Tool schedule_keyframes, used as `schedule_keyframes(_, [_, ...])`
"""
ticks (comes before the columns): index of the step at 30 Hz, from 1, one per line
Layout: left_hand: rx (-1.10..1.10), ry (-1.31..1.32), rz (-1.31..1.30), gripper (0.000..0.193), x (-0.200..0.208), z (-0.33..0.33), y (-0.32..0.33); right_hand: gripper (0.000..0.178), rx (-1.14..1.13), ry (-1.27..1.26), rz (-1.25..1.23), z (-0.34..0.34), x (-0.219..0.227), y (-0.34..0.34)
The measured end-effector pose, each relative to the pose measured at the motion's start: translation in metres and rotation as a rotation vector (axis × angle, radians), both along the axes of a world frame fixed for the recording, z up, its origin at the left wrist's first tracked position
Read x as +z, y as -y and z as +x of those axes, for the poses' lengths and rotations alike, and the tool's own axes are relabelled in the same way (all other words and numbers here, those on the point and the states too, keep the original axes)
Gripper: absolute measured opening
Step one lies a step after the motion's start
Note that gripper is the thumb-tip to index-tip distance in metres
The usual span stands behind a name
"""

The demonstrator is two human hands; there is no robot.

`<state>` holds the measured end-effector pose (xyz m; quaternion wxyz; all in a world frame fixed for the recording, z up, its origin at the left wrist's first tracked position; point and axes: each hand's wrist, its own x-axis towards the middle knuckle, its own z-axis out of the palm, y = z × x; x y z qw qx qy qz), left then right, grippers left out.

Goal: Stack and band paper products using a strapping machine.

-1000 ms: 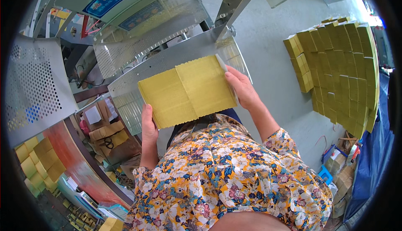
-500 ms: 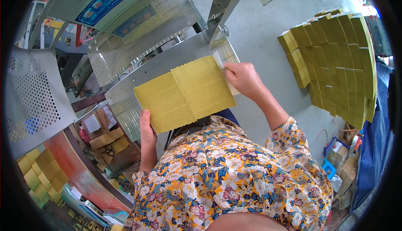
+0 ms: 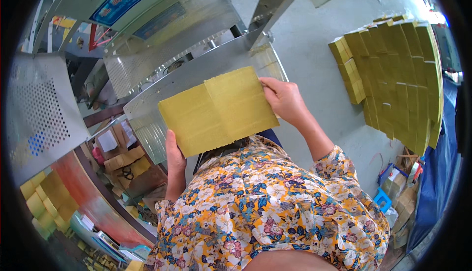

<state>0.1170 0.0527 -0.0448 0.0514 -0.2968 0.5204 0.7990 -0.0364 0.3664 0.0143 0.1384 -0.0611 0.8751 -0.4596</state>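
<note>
1. The yellow paper (image 3: 219, 111) spans the space between both hands.
2. The right hand (image 3: 286, 100) pinches its right edge.
3. The left hand (image 3: 176, 154) holds the opposite edge, thumb alongside, other fingers hidden.
4. Yellow bundles (image 3: 399, 77) stand right of the right hand.

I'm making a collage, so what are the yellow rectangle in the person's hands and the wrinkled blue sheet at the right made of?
The yellow rectangular piece looks like matte paper, judging by its ragged lower edge. The long, wrinkled blue sheet is probably shiny plastic: its folds catch light.
</note>
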Motion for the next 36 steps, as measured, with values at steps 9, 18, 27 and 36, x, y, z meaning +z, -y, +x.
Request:
schedule_keyframes(9, [0.109,0.004,0.012,0.064,-0.004,-0.007,-0.026,0.026,-0.236,0.408,-0.437,0.003,-0.013,-0.014])
schedule_keyframes(18, [0.092,-0.049,0.063,0.061,0.014,-0.017,-0.026,0.027,-0.261,0.401,-0.513,0.011,-0.029,-0.004])
schedule_keyframes(27, [-0.045,-0.040,-0.202,0.050,0.033,-0.028,-0.008,0.027,-0.240,0.374,-0.465,0.010,-0.027,0.000])
schedule_keyframes(36, [0.138,-0.050,-0.062,0.049,0.023,-0.026,-0.008,0.028,-0.250,0.389,-0.414,0.012,-0.038,-0.005])
